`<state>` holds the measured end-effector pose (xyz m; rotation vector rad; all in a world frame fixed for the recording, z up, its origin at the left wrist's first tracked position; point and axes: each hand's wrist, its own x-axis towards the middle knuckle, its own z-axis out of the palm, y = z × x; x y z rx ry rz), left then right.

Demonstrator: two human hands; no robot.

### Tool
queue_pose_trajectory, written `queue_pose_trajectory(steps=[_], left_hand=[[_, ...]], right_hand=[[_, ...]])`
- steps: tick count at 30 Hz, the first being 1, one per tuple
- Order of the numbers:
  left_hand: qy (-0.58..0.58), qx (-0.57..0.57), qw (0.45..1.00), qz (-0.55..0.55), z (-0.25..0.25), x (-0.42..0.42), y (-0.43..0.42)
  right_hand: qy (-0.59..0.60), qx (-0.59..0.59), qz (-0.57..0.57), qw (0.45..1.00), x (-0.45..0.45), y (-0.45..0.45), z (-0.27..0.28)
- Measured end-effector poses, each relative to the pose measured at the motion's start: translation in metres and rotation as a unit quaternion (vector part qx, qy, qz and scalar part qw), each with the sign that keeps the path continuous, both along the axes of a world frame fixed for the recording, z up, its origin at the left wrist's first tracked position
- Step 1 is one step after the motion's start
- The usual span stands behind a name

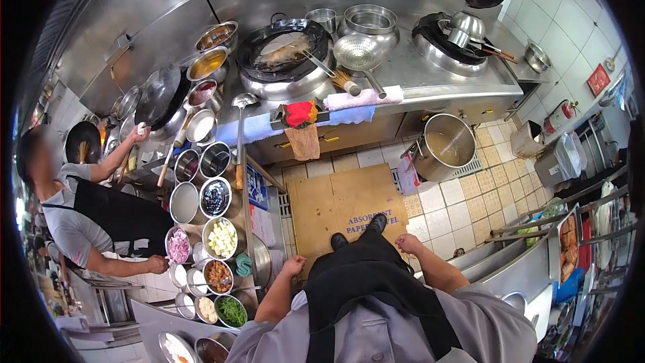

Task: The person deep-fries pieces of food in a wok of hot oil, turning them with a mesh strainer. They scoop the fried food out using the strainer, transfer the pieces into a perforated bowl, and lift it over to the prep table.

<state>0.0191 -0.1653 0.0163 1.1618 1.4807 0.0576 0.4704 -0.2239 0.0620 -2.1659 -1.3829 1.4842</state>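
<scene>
Fingers of the left hand (293, 266) and right hand (408, 243) fold in toward the palms; whether they pinch anything, I cannot tell. Nearest the left is a metal bowl (263, 259), just right of a teal cloth (243, 264), its visible oval running lengthwise toward the stove counter (463, 87). Near both hands, a cardboard sheet (336, 191) lies flat on the floor under the shoes (377, 223), its print slanting slightly up rightward.
</scene>
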Motion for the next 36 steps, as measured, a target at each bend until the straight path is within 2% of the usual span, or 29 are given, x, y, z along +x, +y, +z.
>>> queue_pose_trajectory(steps=[9,14,24,29,34,36], left_hand=[[0.039,0.024,0.998,-0.042,0.0,0.002,0.002],[0.023,0.008,0.999,-0.031,-0.011,-0.001,0.001],[0.041,0.033,0.997,-0.056,0.005,0.001,0.004],[0.028,0.022,0.999,-0.04,-0.007,-0.002,0.003],[0.028,0.003,0.999,-0.038,0.01,0.004,0.005],[0.073,0.057,0.992,-0.083,0.021,0.006,0.004]], right_hand=[[0.005,0.003,-0.01,1.0,0.001,-0.002,0.001],[0.013,-0.012,-0.027,0.999,0.002,-0.003,0.0],[0.025,-0.036,-0.046,0.998,0.002,0.002,0.009],[0.006,-0.029,-0.024,0.999,0.002,0.004,0.015],[0.006,-0.019,-0.036,0.999,0.001,0.003,0.014],[0.018,-0.031,-0.039,0.999,0.003,0.002,0.01]])
